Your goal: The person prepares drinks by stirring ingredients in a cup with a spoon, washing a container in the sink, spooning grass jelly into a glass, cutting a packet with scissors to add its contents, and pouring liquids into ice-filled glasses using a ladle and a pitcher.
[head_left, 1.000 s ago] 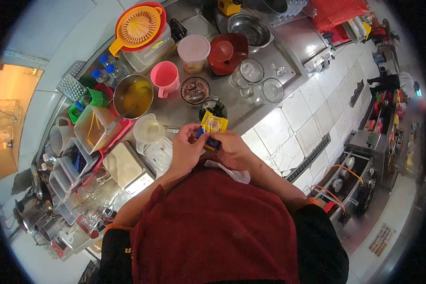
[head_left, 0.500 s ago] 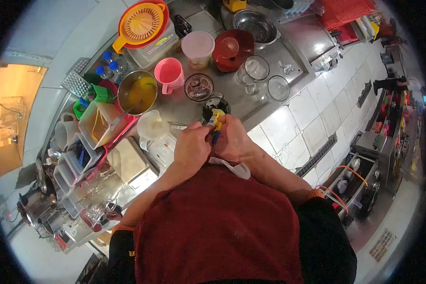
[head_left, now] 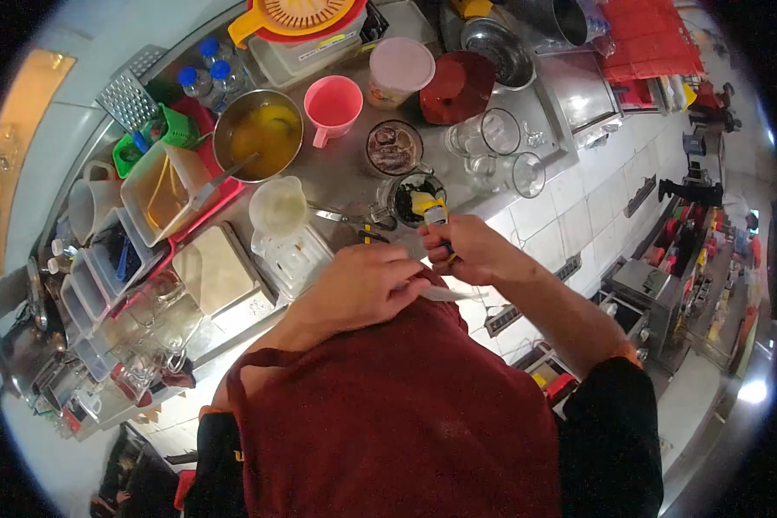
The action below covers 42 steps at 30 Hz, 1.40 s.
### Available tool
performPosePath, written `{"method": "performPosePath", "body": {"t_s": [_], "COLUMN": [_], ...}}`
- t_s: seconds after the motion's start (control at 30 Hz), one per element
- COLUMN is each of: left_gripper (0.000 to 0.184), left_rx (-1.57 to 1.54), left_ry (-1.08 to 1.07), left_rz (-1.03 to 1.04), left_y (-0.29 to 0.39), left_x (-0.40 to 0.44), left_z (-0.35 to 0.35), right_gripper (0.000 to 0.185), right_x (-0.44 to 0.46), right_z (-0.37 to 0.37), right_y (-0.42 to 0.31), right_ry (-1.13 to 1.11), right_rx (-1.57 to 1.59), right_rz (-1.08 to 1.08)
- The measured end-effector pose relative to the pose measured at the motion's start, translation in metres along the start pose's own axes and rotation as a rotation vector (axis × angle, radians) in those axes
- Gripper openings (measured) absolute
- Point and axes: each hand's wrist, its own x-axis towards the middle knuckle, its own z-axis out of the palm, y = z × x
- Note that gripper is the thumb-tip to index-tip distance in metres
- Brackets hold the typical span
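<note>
- Handling: the sachet (head_left: 435, 212) should be light and limp, its thin film likely to fold under slight pressure (wet fingers would probably make it slippery)
- Fragility: not brittle, by judgement; a hard squeeze on the body could force the contents out
- Hold point: grip the lower end between thumb and fingers, leaving the upper end free
- Appearance: yellow upper part, pale panel in the middle, dark blue showing beside the fingers; print too small to read
- Location: upper end at the rim of the glass mug (head_left: 395, 210), which holds dark contents; contact with the rim cannot be told
- Right hand (head_left: 464, 248): fingers closed around the lower part of the sachet
- Left hand (head_left: 367, 282): fingers loosely curled, in front of the maroon apron (head_left: 388, 406); whether its fingertips hold anything cannot be told
</note>
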Motion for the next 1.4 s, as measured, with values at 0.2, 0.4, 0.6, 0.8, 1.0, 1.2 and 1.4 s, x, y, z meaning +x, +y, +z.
{"method": "performPosePath", "body": {"t_s": [0.2, 0.4, 0.6, 0.8, 1.0, 1.2, 1.4], "left_gripper": [0.024, 0.030, 0.034, 0.047, 0.046, 0.037, 0.040], "left_rx": [-0.145, -0.144, -0.225, -0.216, -0.274, -0.295, -0.303], "left_ry": [0.076, 0.028, -0.018, 0.019, 0.046, -0.086, -0.084], "left_rz": [-0.147, -0.198, -0.226, -0.206, -0.171, -0.220, -0.255], "left_y": [-0.029, -0.046, -0.051, -0.058, -0.063, -0.060, -0.060], "left_x": [-0.032, -0.045, -0.047, -0.048, -0.051, -0.052, -0.053], "left_z": [-0.012, -0.020, -0.024, -0.018, -0.014, -0.021, -0.022], "right_gripper": [0.016, 0.018, 0.029, 0.025, 0.020, 0.038, 0.037], "right_x": [-0.010, 0.003, -0.004, -0.007, -0.006, -0.025, -0.019], "right_z": [0.019, 0.020, 0.024, 0.029, -0.007, 0.037, 0.022], "right_y": [-0.019, -0.036, -0.039, -0.049, -0.052, -0.062, -0.066], "right_ry": [0.144, 0.249, 0.439, 0.343, -0.066, 0.022, 0.089], "right_rx": [-0.323, -0.689, -0.917, -0.706, -0.743, -0.551, -0.512], "right_rz": [0.084, 0.130, 0.135, 0.094, 0.061, 0.233, 0.265]}}
